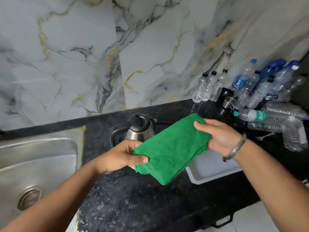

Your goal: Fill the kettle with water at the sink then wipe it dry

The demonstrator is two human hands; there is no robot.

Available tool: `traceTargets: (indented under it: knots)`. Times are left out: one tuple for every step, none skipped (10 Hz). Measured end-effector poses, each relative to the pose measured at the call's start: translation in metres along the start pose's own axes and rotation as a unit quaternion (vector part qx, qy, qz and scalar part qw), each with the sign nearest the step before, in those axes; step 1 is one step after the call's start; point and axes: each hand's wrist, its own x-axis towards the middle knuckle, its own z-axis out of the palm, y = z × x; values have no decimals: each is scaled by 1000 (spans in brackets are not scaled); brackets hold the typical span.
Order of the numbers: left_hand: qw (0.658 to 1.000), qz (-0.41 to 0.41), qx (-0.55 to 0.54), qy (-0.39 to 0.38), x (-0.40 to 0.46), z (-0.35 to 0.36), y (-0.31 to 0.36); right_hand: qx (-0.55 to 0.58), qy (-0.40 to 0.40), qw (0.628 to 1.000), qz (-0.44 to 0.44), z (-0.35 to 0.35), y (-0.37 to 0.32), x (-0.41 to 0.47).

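we've got the folded green towel (170, 148) pinched in left hand (120, 156) and right hand (222, 136) | steel kettle (140, 129) at 11 o'clock behind it | probably heavy and slick (grab the handle)

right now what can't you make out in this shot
Head view only:
- Steel kettle with black lid: its lower body, handle and base sit behind the folded green towel and the left hand.
- Water level: the lid is closed.
- White plastic tray: contents are covered by the towel and the right hand.
- Steel sink: tap is out of frame.
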Motion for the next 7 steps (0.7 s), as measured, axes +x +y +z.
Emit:
traceTargets:
  knots:
    - [982, -22, -162, 95, 45, 34, -12, -38, 47, 998, 29, -60, 6, 8]
    - [937, -61, -273, 207, 131, 91, -17, -66, 106, 990, 69, -137, 16, 34]
    - [913, -125, -267, 283, 191, 131, -22, -92, 143, 979, 108, -188, 25, 58]
    - [897, -188, -202, 347, 245, 161, -38, -188, 139, 960, 156, -236, 41, 82]
    - [886, -241, -104, 383, 263, 168, -48, -247, 109, 946, 178, -256, 58, 102]
    - [885, -283, -26, 370, 267, 165, -53, -256, 102, 946, 172, -260, 74, 120]
    - [864, -301, 161, 369, 257, 152, -37, -370, 85, 913, 150, -251, 75, 128]
